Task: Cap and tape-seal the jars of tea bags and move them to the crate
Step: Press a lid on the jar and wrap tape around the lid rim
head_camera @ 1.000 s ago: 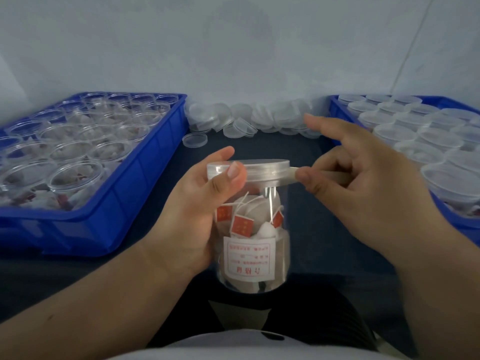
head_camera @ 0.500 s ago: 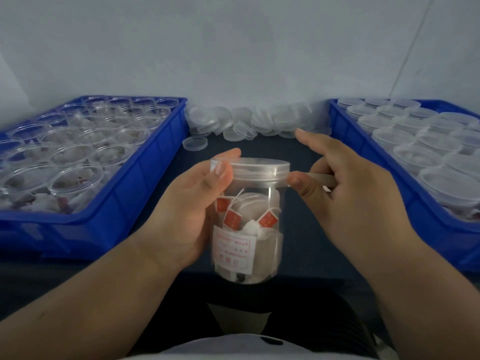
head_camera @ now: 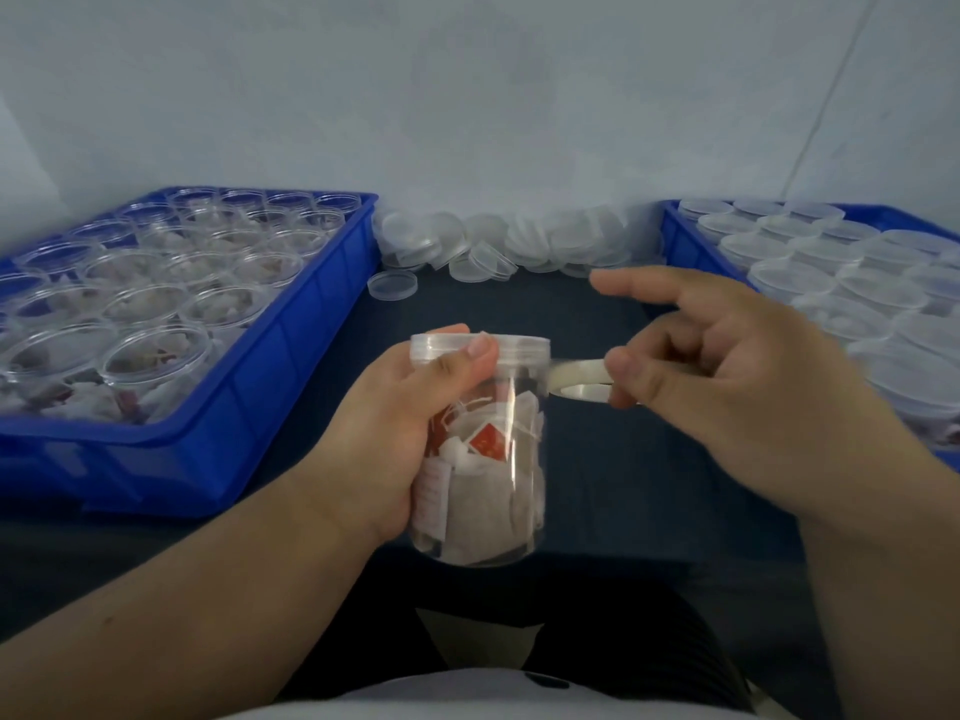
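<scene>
The left hand (head_camera: pixel 410 439) is wrapped round a clear round plastic jar full of white tea bags with red tags (head_camera: pixel 493 475). Its thumb presses on the side of the clear plastic screw lid (head_camera: pixel 480 348), which is already on the jar. The jar is held upright in the middle, in front of the person and between the two crates. I cannot tell if its bottom touches the dark desk (head_camera: pixel 623 485). The right hand (head_camera: pixel 727 387) pinches a small roll of clear sticky tape (head_camera: pixel 582 381) just beside the lid, with its first finger sticking out straight. A strip of tape runs from the roll to the rim of the lid. So I think this is the taping step: the cap is done and the seal is not finished. Next, the tape likely has to go all the way round where the lid meets the jar. For that, the left hand would need to turn the jar while the right hand pulls the tape tight and flat, and then the tape needs tearing off. The blue plastic crate on the right (head_camera: pixel 683 241) holds jars with lids on, so the done jar probably goes there. The blue plastic crate on the left (head_camera: pixel 291 376) holds open jars. A heap of loose clear lids (head_camera: pixel 545 236) lies at the back of the desk.
</scene>
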A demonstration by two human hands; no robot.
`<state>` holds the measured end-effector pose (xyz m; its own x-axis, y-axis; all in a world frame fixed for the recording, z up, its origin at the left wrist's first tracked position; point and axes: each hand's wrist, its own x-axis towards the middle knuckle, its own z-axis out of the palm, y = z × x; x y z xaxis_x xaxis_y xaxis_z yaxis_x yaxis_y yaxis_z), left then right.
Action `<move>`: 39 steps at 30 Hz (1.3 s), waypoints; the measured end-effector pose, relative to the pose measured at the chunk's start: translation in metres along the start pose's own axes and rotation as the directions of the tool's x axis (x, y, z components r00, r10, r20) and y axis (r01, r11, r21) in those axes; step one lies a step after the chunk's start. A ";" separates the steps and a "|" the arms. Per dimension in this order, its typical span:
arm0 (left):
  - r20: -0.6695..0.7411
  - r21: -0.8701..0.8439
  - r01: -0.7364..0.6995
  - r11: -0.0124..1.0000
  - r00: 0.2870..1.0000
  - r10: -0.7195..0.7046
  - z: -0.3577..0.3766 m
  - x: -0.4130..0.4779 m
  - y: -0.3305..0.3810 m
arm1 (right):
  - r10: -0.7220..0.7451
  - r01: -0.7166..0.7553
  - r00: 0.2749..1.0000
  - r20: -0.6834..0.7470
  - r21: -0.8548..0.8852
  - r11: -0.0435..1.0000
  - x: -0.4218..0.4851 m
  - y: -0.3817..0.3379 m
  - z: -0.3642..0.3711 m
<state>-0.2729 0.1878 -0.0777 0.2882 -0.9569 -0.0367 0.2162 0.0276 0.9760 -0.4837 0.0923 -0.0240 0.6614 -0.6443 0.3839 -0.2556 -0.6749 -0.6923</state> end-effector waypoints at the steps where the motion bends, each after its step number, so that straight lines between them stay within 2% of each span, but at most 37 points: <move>1: 0.021 0.010 -0.012 1.000 1.000 0.012 0.001 0.000 0.000 | -0.011 0.011 1.000 0.001 0.032 0.999 -0.001 0.000 -0.002; 4: 0.016 -0.032 -0.042 0.999 0.999 0.043 0.003 0.001 0.000 | -0.032 0.034 0.999 -0.029 0.084 0.996 -0.001 0.004 -0.006; 9: 0.185 -0.156 -0.029 0.987 0.981 0.058 0.010 -0.005 0.000 | -0.030 0.027 0.991 -0.128 -0.021 0.999 0.002 0.010 0.008; 15: 0.152 -0.212 -0.050 0.976 0.985 0.083 0.008 -0.007 0.004 | -0.058 0.043 0.992 -0.116 -0.121 0.992 0.008 0.007 0.020; 21: 0.130 -0.080 -0.125 0.989 0.982 0.135 0.004 -0.004 0.005 | -0.025 0.006 0.993 -0.115 -0.164 0.986 0.007 0.007 0.020; 25: 0.008 0.071 -0.198 0.978 0.980 0.198 0.002 -0.001 0.003 | -0.001 -0.033 0.987 -0.158 -0.215 0.976 0.004 0.008 0.021; 29: -0.013 0.252 -0.179 0.951 0.982 0.188 0.007 -0.001 -0.001 | -0.030 -0.021 0.990 -0.139 -0.351 0.936 0.001 0.002 0.025; 32: -0.111 0.333 -0.170 0.927 0.970 0.218 0.010 0.001 -0.004 | -0.065 0.012 0.991 -0.117 -0.407 0.913 -0.002 -0.002 0.031; 36: -0.195 0.398 -0.159 0.903 0.948 0.253 0.009 0.000 -0.005 | -0.035 0.001 0.997 -0.073 -0.416 0.909 -0.002 -0.004 0.032; 39: -0.222 0.412 -0.190 0.891 0.928 0.301 0.007 -0.003 -0.003 | -0.009 -0.007 0.999 -0.046 -0.337 0.941 -0.003 -0.003 0.026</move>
<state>-0.2810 0.1883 -0.0792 0.5394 -0.8150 0.2115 -0.2465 0.0874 0.9652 -0.4660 0.1057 -0.0387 0.6304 -0.6539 0.4183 -0.4831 -0.7523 -0.4480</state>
